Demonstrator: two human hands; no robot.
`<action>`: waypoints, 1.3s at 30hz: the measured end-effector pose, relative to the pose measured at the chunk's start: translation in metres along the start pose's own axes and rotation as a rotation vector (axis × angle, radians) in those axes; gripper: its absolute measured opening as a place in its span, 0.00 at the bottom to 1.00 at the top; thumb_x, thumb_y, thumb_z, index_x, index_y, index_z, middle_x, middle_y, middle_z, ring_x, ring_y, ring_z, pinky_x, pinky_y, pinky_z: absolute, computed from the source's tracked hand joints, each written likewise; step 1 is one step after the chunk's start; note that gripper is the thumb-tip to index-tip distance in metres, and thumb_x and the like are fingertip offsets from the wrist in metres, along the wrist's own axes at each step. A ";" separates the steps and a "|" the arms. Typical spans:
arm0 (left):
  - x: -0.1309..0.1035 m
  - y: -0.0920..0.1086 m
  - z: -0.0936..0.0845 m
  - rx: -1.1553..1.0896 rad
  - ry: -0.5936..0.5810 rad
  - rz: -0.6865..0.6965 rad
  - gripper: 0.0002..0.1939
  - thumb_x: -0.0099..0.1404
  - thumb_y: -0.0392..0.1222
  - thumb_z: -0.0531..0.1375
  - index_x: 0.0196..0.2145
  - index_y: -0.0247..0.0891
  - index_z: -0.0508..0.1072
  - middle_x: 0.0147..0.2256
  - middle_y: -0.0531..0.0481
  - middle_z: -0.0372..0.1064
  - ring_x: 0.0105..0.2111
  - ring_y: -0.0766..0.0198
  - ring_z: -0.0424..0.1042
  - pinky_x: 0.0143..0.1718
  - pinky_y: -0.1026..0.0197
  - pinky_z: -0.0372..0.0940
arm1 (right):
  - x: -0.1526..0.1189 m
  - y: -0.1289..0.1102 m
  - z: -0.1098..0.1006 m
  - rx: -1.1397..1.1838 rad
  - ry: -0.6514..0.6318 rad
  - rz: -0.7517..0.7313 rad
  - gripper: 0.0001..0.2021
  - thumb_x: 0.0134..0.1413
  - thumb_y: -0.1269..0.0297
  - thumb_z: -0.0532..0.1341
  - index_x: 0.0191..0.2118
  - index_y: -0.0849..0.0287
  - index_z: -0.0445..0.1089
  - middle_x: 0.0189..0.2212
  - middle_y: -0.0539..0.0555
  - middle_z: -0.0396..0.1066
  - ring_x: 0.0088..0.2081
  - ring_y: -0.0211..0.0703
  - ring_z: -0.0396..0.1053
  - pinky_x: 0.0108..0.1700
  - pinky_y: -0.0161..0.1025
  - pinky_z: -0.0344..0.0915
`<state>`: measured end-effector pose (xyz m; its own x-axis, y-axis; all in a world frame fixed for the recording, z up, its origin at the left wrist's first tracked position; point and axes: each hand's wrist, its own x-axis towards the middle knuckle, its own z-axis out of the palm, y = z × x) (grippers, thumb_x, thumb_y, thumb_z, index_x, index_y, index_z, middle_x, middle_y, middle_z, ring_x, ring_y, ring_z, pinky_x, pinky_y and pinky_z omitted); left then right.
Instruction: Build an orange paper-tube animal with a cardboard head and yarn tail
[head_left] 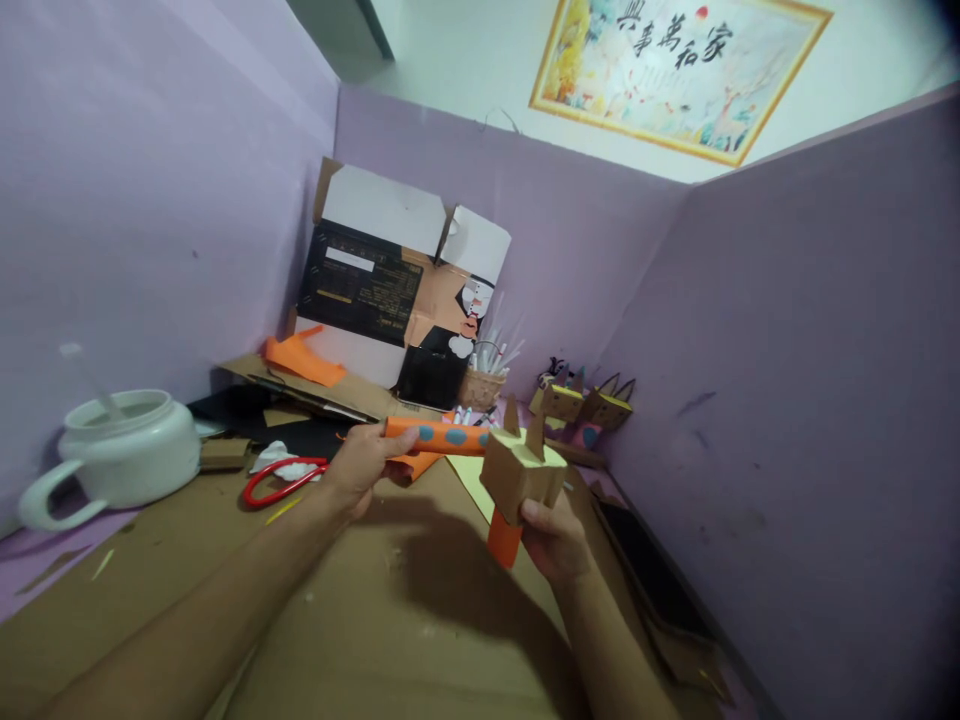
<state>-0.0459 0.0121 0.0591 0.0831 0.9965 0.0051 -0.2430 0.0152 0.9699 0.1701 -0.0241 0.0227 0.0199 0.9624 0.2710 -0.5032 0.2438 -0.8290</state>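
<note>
L hand (364,467) pinches near end of dotted orange strip (441,434); long axis approx. sideways, far end at eared cardboard box (501,478). R hand (556,542) nearer box, gripping lower R side, thumb visible, other fingers mostly hidden; strip-box contact: can't tell.

Left hand (361,462), 8 o'clock: fingers partly hidden behind blue-spotted orange strip (439,437); strip's 3 o'clock end against or behind eared cardboard box (521,470), cannot tell which. Right hand (556,537), 5 o'clock: most fingers hidden by box. Unfolded carton (360,290), 10 o'clock: fine print illegible. Framed calligraphy picture (667,85), 1 o'clock: top cut off.
</note>
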 end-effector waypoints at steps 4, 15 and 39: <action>-0.003 0.004 0.000 0.033 0.035 0.088 0.15 0.44 0.46 0.66 0.25 0.29 0.74 0.24 0.48 0.70 0.22 0.66 0.66 0.28 0.60 0.63 | 0.009 -0.007 -0.015 0.042 0.119 -0.100 0.26 0.30 0.66 0.69 0.44 0.53 0.68 0.35 0.49 0.75 0.38 0.46 0.70 0.45 0.43 0.63; -0.022 0.004 0.013 0.184 -0.029 0.168 0.13 0.45 0.46 0.63 0.14 0.35 0.72 0.19 0.50 0.68 0.24 0.64 0.64 0.28 0.62 0.62 | 0.009 -0.001 -0.012 -0.042 0.064 -0.122 0.21 0.33 0.68 0.68 0.40 0.54 0.69 0.31 0.48 0.75 0.36 0.43 0.70 0.44 0.39 0.64; -0.013 0.004 0.010 0.099 0.022 0.120 0.10 0.55 0.38 0.61 0.21 0.30 0.71 0.15 0.52 0.64 0.17 0.70 0.64 0.21 0.63 0.66 | 0.005 0.012 -0.009 -0.128 0.079 0.045 0.19 0.41 0.60 0.65 0.44 0.48 0.70 0.45 0.48 0.72 0.46 0.49 0.68 0.53 0.53 0.60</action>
<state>-0.0385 -0.0015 0.0657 0.0381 0.9923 0.1179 -0.1535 -0.1108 0.9819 0.1719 -0.0156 0.0097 0.0707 0.9779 0.1969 -0.3911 0.2088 -0.8963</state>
